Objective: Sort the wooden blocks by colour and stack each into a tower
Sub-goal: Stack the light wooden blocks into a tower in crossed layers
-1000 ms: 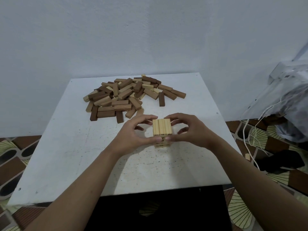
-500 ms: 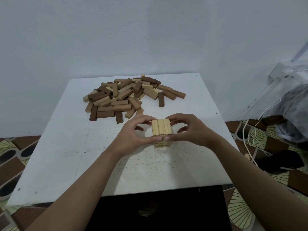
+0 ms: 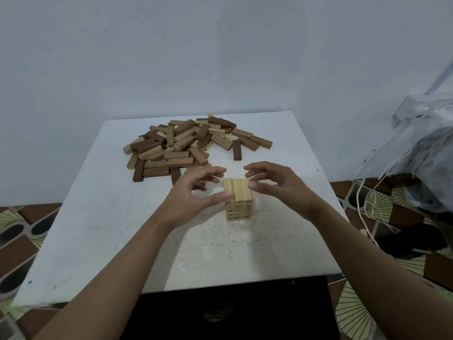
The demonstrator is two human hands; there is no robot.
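A short tower of pale wooden blocks stands on the white table, several layers high, its top layer three blocks side by side. My left hand sits just left of it, thumb tip touching the top left corner, fingers loosely curved and lifted off the blocks. To the tower's right is my right hand, thumb tip at the top right edge, its fingers spread above the far side. A mixed pile of pale, mid-brown and dark brown blocks lies at the back of the table.
One dark block lies apart at the pile's right edge. The table backs onto a white wall. Right of the table are a plastic-wrapped bundle and white cords over a patterned floor. A black surface lies below the table's near edge.
Both hands have loosened from the tower. The fingers that clasped its far side have lifted and spread; only the thumbs stay at its top corners. The tower has not moved.
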